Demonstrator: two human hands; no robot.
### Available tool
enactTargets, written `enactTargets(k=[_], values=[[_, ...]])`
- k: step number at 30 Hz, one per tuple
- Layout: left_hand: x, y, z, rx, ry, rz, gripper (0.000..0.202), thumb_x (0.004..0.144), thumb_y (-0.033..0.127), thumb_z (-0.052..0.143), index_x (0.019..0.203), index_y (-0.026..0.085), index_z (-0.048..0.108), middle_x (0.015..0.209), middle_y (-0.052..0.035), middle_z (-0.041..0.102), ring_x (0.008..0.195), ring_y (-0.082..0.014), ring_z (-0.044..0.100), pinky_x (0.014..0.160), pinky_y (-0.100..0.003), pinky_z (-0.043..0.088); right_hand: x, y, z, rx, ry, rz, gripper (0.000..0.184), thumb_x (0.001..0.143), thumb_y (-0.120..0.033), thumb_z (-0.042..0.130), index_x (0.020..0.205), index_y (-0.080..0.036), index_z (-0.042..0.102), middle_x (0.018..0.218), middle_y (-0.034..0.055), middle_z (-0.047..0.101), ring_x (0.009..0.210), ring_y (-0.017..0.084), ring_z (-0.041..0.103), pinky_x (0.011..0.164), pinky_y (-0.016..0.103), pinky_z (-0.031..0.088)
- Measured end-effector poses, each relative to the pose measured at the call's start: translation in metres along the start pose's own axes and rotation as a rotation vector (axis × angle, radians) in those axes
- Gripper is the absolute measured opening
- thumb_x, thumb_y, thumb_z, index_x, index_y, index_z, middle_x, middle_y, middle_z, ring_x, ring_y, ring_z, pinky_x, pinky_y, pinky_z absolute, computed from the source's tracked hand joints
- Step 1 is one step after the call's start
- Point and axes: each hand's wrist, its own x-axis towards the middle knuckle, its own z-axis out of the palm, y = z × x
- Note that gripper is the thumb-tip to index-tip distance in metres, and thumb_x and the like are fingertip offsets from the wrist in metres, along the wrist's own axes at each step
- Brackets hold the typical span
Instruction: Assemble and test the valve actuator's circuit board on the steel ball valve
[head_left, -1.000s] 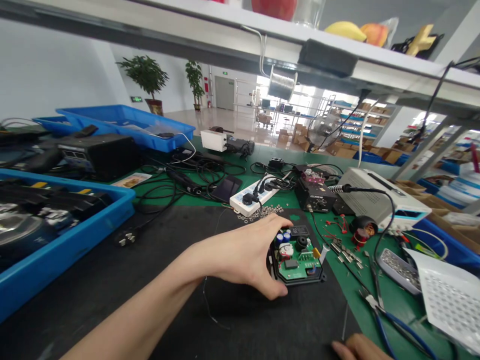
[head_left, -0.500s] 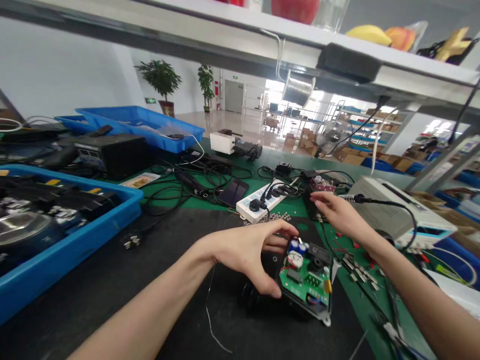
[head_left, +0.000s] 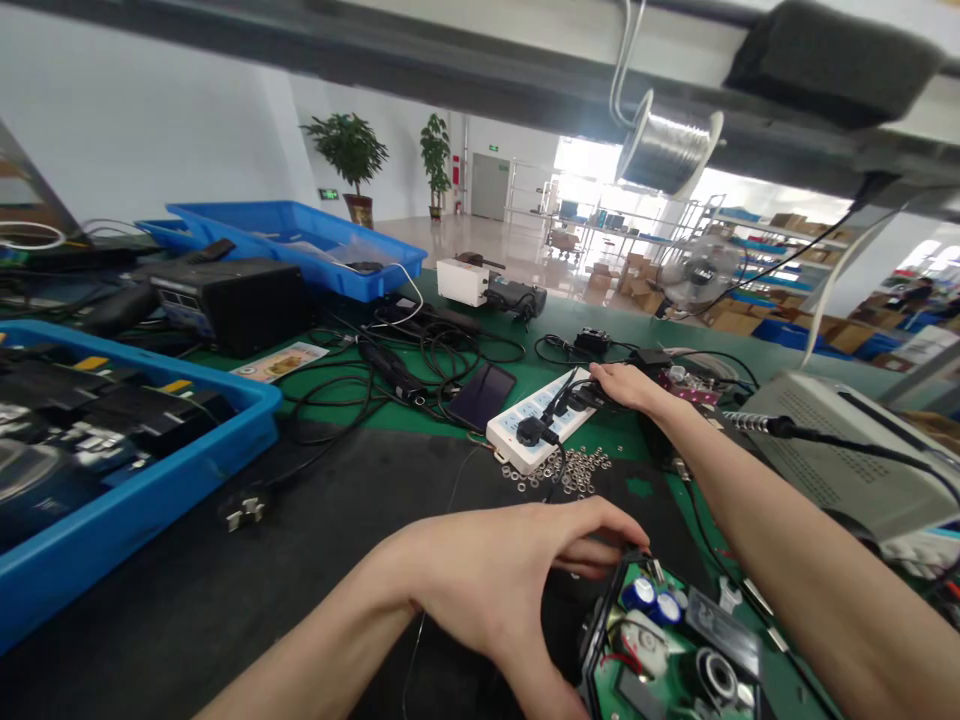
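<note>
The circuit board [head_left: 667, 650] in its black housing now sits nearer the person, at the lower edge of the view on the dark mat of the counter [head_left: 225, 600], with the left hand [head_left: 502, 590] grasping its left side. The right hand [head_left: 626, 385], half a second ago beside the board, has stretched far across to the white power strip [head_left: 536, 430], fingers at the plugs (whether pinching one, I cannot tell). Loose washers [head_left: 574, 470] and tangled cables [head_left: 420, 365] lie between; the solder spool [head_left: 664, 150] hangs overhead.
</note>
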Motion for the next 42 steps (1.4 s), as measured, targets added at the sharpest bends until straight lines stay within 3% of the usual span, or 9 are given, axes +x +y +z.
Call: enactTargets(k=[18,23,30,33,37,39,42], values=[[0.000,0.008,0.004,0.046,0.046,-0.103,0.110,0.043,0.004,0.096,0.141,0.030,0.050,0.143,-0.0044,0.061,0.138,-0.0297,0.056,0.121,-0.041,0.042,-0.012,-0.001,0.001,-0.151,0.034,-0.031,0.032,0.103,-0.037,0.066,0.129,-0.019,0.064,0.132,0.0099,0.065,0.112,0.025,0.067,0.095,0.047,0.058],[0.002,0.009,0.004,0.045,0.038,-0.118,0.113,0.039,0.002,0.095,0.139,0.028,0.051,0.142,-0.0049,0.061,0.136,-0.0297,0.057,0.121,-0.041,0.043,-0.011,0.004,0.010,-0.105,0.055,-0.019,0.034,0.103,-0.037,0.067,0.132,-0.019,0.063,0.134,0.0104,0.064,0.114,0.026,0.067,0.096,0.048,0.058],[0.004,0.008,0.006,0.025,0.058,-0.124,0.112,0.041,0.001,0.095,0.139,0.030,0.050,0.143,-0.0041,0.060,0.138,-0.0292,0.055,0.123,-0.043,0.040,-0.009,0.001,0.003,0.091,0.087,0.046,0.032,0.103,-0.038,0.066,0.130,-0.019,0.064,0.132,0.0101,0.065,0.112,0.026,0.067,0.096,0.048,0.058],[0.002,0.005,0.008,0.035,0.071,-0.102,0.110,0.048,0.005,0.096,0.144,0.033,0.050,0.150,-0.0042,0.055,0.144,-0.0288,0.049,0.127,-0.044,0.034,-0.036,-0.007,0.000,0.233,0.183,0.076,0.035,0.103,-0.039,0.066,0.131,-0.019,0.064,0.134,0.0105,0.064,0.116,0.027,0.066,0.099,0.050,0.056],[-0.002,0.003,0.009,0.034,0.070,-0.079,0.112,0.054,0.009,0.098,0.150,0.035,0.046,0.157,-0.0058,0.048,0.148,-0.0299,0.044,0.129,-0.048,0.031,-0.102,-0.016,-0.016,0.476,0.329,0.050,0.045,0.107,-0.046,0.056,0.143,-0.019,0.055,0.145,0.0138,0.058,0.132,0.031,0.058,0.112,0.057,0.044],[-0.002,0.002,0.010,0.022,0.061,-0.066,0.110,0.058,0.011,0.098,0.151,0.035,0.044,0.160,-0.0067,0.044,0.150,-0.0302,0.042,0.129,-0.050,0.030,-0.145,-0.016,-0.031,0.625,0.281,-0.029,0.050,0.109,-0.054,0.046,0.142,-0.018,0.054,0.139,0.0154,0.065,0.129,0.027,0.061,0.116,0.050,0.042],[-0.001,-0.002,0.012,-0.028,0.043,-0.021,0.106,0.066,0.012,0.095,0.155,0.033,0.040,0.166,-0.0088,0.035,0.153,-0.0283,0.036,0.131,-0.050,0.024,-0.208,-0.009,-0.049,0.841,0.040,-0.213,0.073,0.096,-0.080,0.046,0.139,-0.022,0.059,0.134,0.0130,0.070,0.124,0.028,0.067,0.107,0.045,0.053]])
